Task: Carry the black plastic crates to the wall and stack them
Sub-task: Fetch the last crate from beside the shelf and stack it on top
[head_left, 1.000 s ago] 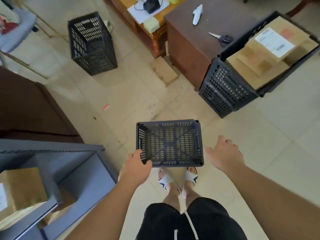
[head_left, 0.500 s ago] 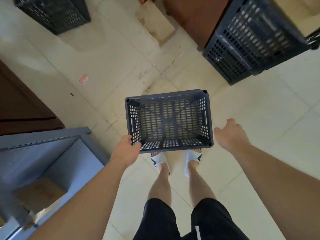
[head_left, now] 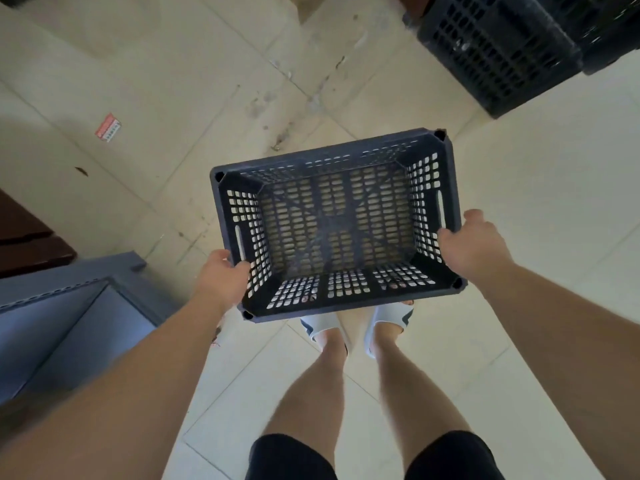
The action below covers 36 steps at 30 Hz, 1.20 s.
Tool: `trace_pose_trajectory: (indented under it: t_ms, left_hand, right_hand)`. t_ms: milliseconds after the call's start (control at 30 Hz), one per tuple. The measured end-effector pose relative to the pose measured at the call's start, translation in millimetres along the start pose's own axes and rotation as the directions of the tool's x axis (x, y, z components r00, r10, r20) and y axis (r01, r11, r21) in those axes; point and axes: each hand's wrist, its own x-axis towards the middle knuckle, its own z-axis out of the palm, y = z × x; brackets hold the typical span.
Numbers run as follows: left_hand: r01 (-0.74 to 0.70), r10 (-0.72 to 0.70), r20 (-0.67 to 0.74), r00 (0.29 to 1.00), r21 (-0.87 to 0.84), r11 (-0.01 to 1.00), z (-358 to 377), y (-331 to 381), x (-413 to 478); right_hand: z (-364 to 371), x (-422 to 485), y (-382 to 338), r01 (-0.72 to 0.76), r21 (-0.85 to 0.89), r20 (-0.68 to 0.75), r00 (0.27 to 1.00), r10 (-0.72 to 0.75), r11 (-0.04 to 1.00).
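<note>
Crate: I saw the black crate (head_left: 337, 230) hang between both hands.
Left hand (head_left: 221, 275): gripped its left rim.
Right hand (head_left: 474, 244): gripped its right rim.

Empty black slotted crate (head_left: 332, 233), open side up, slightly skewed, gripped at both short walls by left hand (head_left: 221, 275) and right hand (head_left: 474, 247). Second crate (head_left: 498, 50) upper right, well apart.

We see a black perforated plastic crate (head_left: 332, 233), matt and dusty, above a pale tiled floor (head_left: 173, 81), smooth, faintly glossy, scuffed with grime along its joints.
</note>
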Motion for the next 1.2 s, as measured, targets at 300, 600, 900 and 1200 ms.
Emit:
trace_pose_trajectory:
  t_ms: [300,600,900,1200]
  left_hand:
    - [0.019,-0.057,-0.249,0.967,-0.152,0.988,40.8,-6.5,79.3]
    - [-0.027,-0.053,-0.208,0.977,-0.364,0.931,57.0,-18.7,122.0]
    - [-0.067,-0.005,-0.208,0.978,-0.339,0.938,35.5,-10.7,57.8]
    - [-0.149,0.124,-0.126,0.984,-0.207,0.967,-39.4,47.1,-99.4]
  right_hand:
    - [49.2,87.6,9.3,0.033,0.051,-0.086,0.996,-0.029,0.998]
    - [59.5,129.6,13.0,0.050,0.095,-0.143,0.989,-0.036,0.994]
    - [8.7,79.0,43.6,0.079,0.099,-0.126,0.990,-0.066,0.992]
    - [-107.1,-69.9,115.0,-0.014,0.246,-0.168,0.984,0.057,0.969]
